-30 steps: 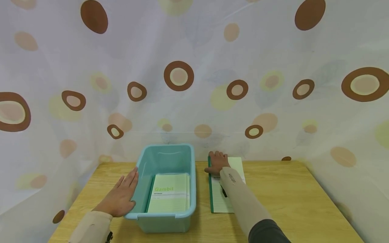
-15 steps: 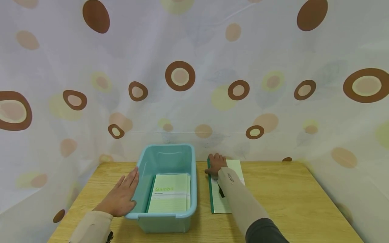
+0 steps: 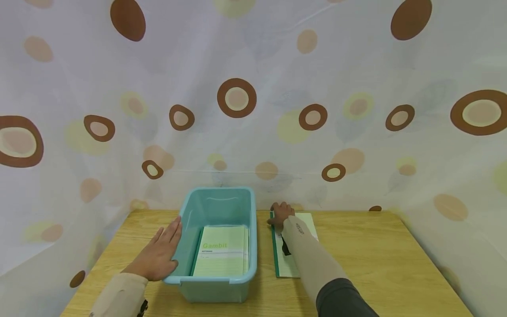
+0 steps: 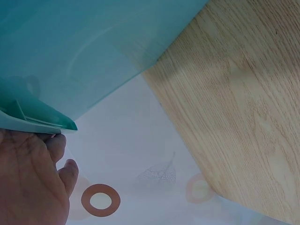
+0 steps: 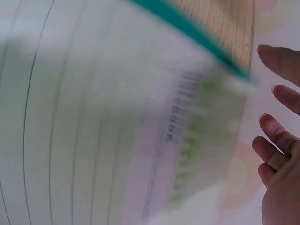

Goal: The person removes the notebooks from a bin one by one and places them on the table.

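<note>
A light blue plastic basin (image 3: 253, 246) stands left of centre on the table. Inside it lie pale green notebooks (image 3: 222, 253), the top one marked "Gambit". My left hand (image 3: 152, 257) rests along the basin's left rim, fingers straight; in the left wrist view the hand (image 4: 30, 178) lies just under the rim. Right of the basin, another pale notebook (image 3: 283, 264) with a green spine lies on the table, partly covered by my right arm. Over its far end is my right hand (image 3: 283, 214). The right wrist view shows the fingers loosely bent beyond the notebook's printed end (image 5: 159, 122).
The wooden table (image 3: 368, 259) extends to the right of the notebook. Behind it and along both sides hangs a white sheet (image 3: 253, 145) with brown and pale spots.
My right hand has drawn slightly nearer, and the far edge of the notebook under it appears lower in the head view. The left hand and basin have kept their places.
</note>
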Demonstrator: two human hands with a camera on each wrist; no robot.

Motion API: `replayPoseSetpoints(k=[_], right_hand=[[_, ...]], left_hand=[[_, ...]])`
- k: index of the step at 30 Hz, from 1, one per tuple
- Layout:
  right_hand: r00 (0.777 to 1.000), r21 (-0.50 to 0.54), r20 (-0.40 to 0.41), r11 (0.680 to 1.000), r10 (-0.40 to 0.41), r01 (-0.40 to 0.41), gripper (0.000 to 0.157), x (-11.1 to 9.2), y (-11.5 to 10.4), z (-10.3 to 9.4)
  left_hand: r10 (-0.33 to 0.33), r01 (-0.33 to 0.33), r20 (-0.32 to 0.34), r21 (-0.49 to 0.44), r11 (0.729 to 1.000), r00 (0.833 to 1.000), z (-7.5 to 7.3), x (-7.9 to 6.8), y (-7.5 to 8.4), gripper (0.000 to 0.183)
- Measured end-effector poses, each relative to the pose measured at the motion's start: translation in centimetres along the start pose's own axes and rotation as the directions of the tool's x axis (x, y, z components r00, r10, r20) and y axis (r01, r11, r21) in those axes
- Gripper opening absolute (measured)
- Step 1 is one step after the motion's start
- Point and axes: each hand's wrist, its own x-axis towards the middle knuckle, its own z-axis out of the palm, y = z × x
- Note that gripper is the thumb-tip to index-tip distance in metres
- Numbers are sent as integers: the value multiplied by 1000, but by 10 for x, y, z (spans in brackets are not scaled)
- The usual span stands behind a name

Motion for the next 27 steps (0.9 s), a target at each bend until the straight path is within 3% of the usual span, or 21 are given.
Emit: replayPoseSetpoints(k=[14, 20, 27], right_hand=[[998, 43, 37, 998, 45, -46, 50, -4, -1, -4], [999, 80, -49, 996, -22, 26, 45, -7, -8, -11], [987, 263, -141, 958, -80, 116, 41, -12, -33, -37]], left_hand=[[-3, 3, -2, 9, 1000, 1000, -1, 0, 3, 77], [0, 0, 1, 7, 1000, 1000, -1, 0, 3, 77], [-4, 4, 2, -1, 1000, 1000, -3, 0, 5, 77]])
